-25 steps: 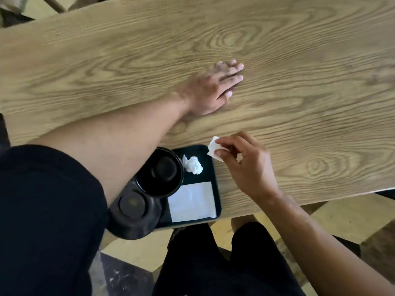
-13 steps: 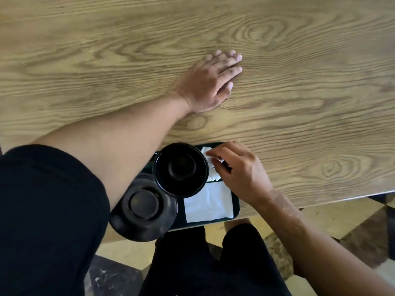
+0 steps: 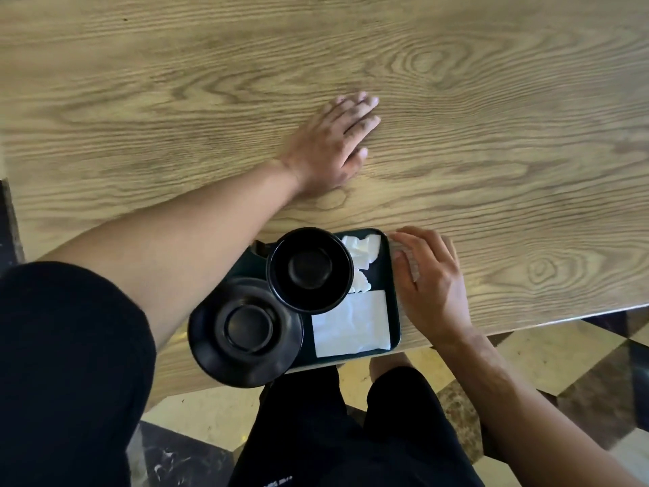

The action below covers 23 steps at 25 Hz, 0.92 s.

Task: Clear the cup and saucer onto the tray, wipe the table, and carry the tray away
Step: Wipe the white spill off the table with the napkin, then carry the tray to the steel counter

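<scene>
Cup (image 3: 309, 270) and saucer (image 3: 246, 332) sit on the tray (image 3: 394, 304) at the table (image 3: 175, 100) edge, beside white napkins (image 3: 351, 325). My right hand (image 3: 430, 286) rests open against the tray's side; my left hand (image 3: 333, 145) lies flat beyond the tray.

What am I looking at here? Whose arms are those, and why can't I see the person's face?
The camera sits on the person's head and looks down, so you see only their arms and legs. The left hand lies flat on the wooden table, holding nothing. The right hand rests open against the right edge of a dark tray at the table's near edge; whether it grips the tray I cannot tell. On the tray stand a black cup and a black saucer, which sticks out past the tray, beside a flat white napkin and crumpled tissue.
</scene>
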### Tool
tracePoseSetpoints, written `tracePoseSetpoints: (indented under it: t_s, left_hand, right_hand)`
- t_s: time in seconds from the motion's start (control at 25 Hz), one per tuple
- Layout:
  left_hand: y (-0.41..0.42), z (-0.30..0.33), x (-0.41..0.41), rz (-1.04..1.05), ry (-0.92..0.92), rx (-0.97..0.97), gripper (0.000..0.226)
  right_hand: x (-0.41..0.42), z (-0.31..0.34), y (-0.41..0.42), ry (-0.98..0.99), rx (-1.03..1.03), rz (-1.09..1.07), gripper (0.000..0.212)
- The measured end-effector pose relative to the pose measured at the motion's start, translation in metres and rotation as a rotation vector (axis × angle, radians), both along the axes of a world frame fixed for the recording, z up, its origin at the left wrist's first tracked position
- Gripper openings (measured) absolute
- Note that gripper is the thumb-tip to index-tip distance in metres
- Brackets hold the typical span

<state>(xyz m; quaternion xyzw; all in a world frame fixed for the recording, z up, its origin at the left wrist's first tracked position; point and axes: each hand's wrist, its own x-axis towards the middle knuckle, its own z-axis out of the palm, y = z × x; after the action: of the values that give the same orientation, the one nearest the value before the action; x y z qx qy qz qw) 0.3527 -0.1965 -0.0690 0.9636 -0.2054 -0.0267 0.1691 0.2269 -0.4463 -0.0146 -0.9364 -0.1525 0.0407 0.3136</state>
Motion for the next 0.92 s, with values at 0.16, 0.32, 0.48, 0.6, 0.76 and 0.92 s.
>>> tracePoseSetpoints:
  t_s: [0.16,0.32,0.48,0.6,0.76,0.92]
  left_hand:
    - [0.066,0.007,-0.058,0.082,0.070,0.022,0.056]
    - [0.130,0.021,-0.156,0.319,0.168,0.091,0.055]
    - [0.156,0.038,-0.270,0.591,0.281,0.072,0.047]
    - [0.135,0.045,-0.324,0.810,0.402,0.044,0.053]
    - [0.070,0.051,-0.365,0.976,0.525,0.011,0.071]
    - [0.016,0.059,-0.389,1.026,0.612,-0.014,0.080]
  right_hand:
    - [-0.023,-0.008,-0.031,0.056,-0.186,0.079,0.039]
    - [-0.048,-0.003,-0.046,0.181,-0.414,0.213,0.060]
    - [-0.058,0.015,-0.047,0.316,-0.495,0.250,0.070]
    - [-0.064,0.010,-0.057,0.343,-0.609,0.332,0.071]
    - [-0.083,0.009,-0.059,0.436,-0.658,0.322,0.075]
    - [-0.105,0.023,-0.045,0.403,-0.661,0.325,0.072]
